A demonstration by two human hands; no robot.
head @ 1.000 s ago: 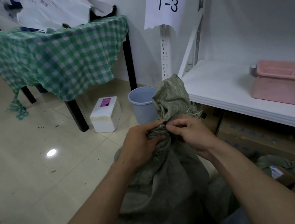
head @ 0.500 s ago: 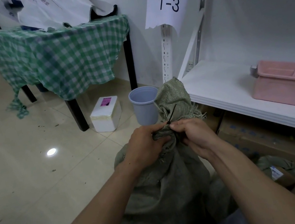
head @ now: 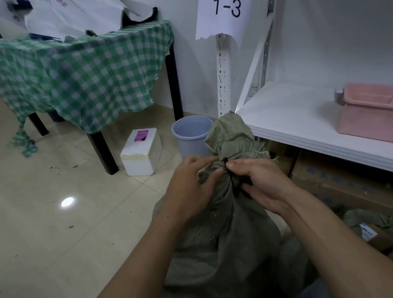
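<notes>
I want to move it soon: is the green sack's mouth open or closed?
Closed: a black tie cinches the bunched neck of the sack, gripped by the left hand; the right hand pinches the tie.

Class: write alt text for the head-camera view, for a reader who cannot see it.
A left hand grips the bunched neck of a grey-green sack on the floor while the right hand pinches a black tie around it. A grey bin and white shelf stand behind.

Glossy beige tiled floor [head: 23, 245], white wall [head: 187, 45], green-checked table [head: 78, 77], white shelf [head: 302, 114].
</notes>
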